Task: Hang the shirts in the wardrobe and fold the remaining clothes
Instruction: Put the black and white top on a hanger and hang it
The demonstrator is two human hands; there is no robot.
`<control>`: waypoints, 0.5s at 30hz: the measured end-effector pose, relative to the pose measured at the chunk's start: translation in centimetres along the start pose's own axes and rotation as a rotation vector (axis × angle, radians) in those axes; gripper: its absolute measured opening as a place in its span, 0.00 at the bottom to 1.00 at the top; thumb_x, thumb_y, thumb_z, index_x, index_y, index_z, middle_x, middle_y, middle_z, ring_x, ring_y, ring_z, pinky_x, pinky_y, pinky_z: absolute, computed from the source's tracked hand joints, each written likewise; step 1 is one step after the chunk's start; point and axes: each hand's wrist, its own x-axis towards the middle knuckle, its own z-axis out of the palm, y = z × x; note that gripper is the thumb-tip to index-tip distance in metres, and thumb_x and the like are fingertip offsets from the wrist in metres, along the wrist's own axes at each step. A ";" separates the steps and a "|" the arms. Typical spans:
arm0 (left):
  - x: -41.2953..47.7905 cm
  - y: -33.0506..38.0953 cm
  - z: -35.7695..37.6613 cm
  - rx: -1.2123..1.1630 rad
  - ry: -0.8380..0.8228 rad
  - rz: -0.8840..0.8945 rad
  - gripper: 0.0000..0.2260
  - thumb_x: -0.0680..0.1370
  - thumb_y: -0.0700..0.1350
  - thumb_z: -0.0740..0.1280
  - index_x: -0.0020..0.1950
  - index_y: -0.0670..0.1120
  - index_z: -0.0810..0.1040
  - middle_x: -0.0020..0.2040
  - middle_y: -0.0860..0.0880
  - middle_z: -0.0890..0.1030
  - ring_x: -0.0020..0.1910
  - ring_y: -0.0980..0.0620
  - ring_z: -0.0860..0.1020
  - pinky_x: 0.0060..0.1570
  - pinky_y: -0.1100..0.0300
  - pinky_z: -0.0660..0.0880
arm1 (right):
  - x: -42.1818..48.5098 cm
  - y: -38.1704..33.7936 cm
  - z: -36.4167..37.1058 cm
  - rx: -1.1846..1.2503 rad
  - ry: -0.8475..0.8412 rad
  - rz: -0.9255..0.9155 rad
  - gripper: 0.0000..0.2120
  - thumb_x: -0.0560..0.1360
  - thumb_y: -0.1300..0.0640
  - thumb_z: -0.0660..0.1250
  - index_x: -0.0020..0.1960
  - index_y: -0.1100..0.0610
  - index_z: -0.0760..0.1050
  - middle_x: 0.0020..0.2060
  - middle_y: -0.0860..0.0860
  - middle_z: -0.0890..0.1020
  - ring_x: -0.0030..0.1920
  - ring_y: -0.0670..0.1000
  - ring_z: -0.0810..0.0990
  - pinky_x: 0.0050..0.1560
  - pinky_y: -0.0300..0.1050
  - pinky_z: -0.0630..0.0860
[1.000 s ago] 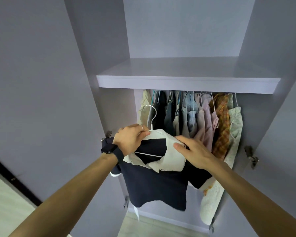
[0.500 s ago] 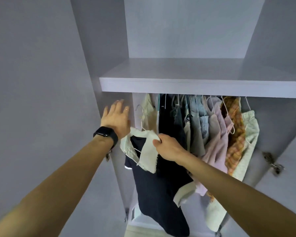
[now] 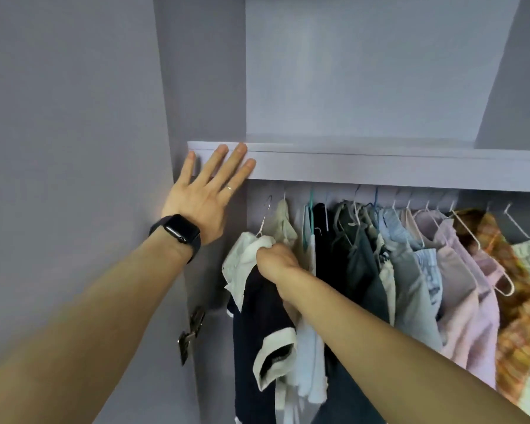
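A navy shirt [image 3: 257,316] with a cream collar and cream sleeve cuffs hangs on a white wire hanger [image 3: 263,220] at the left end of the wardrobe row. My right hand [image 3: 276,263] grips the cream collar at the top of the shirt. My left hand [image 3: 205,197], with a black watch on its wrist, is spread flat, its fingers reaching up over the front edge of the shelf [image 3: 380,171]. The rail is hidden under the shelf.
Several hung garments [image 3: 410,270] fill the row to the right: dark, grey, light blue, pink and an orange plaid one. The wardrobe's left side panel [image 3: 196,87] stands close to the shirt. A metal door hinge [image 3: 192,335] sticks out below my left arm.
The navy shirt has moved up and into the wardrobe at the row's left end. My left hand left the hanger and rose to the shelf edge. My right hand stays on the collar.
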 end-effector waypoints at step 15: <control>0.3 0.1 3.1 0.169 0.108 0.007 0.44 0.79 0.44 0.58 0.75 0.53 0.22 0.77 0.50 0.25 0.80 0.45 0.36 0.74 0.43 0.60 | 12.1 -2.3 6.2 -0.013 0.287 -0.284 0.25 0.80 0.53 0.60 0.75 0.59 0.63 0.65 0.60 0.76 0.65 0.61 0.76 0.61 0.49 0.74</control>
